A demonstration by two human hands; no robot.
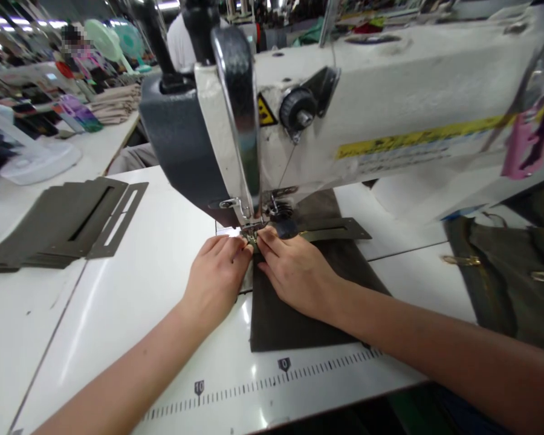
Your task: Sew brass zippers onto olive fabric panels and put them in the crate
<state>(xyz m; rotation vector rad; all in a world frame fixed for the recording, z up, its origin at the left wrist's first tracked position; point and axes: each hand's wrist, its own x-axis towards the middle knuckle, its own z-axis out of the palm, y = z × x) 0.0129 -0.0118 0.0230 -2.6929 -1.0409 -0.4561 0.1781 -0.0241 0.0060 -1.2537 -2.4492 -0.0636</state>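
Two bare hands at the needle area of a sewing machine (390, 109), with a dark cloth panel (290, 323) flat on the glossy white table (131, 326).
The machine pairs smooth white enamel with a rounded dark-grey cover and a curved, polished metal lever (236, 78). The panel, matt brown-grey and straight-edged, lies beneath the right hand (294, 266) and extends back under the machine arm; a narrow slotted strip (356, 228) crosses it. The left hand (220, 266) and right hand meet almost fingertip to fingertip just before the presser foot (252, 228), fingers bent; whether either pinches the cloth or merely presses it cannot be told. At left, flat olive-grey pieces (49, 217) with long rectangular slots lie in a fanned, overlapping stack. A printed scale (249, 391) marks the table's near edge.
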